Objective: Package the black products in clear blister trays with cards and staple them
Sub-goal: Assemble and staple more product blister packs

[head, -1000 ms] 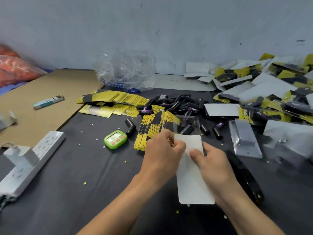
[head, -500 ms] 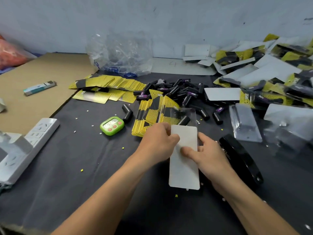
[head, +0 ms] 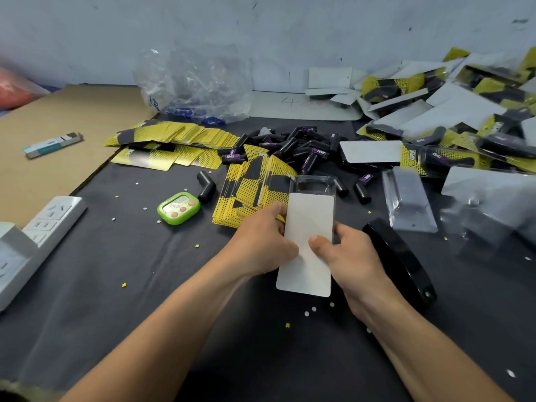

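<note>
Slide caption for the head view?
Head view: left hand and right hand hold a white card against a clear blister tray, black stapler at right, black products and yellow cards behind.

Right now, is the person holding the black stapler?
No, the black stapler lies on the table beside the right hand, which grips the white card together with the left hand.

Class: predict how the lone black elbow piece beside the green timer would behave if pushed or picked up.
The black elbow piece would probably skid or pivot rather than roll far: its bend interrupts the round tube shape. It keeps that bend lying free, so it is likely stiff. Slimmer than the green timer, it is probably light and easily pinched.
</note>
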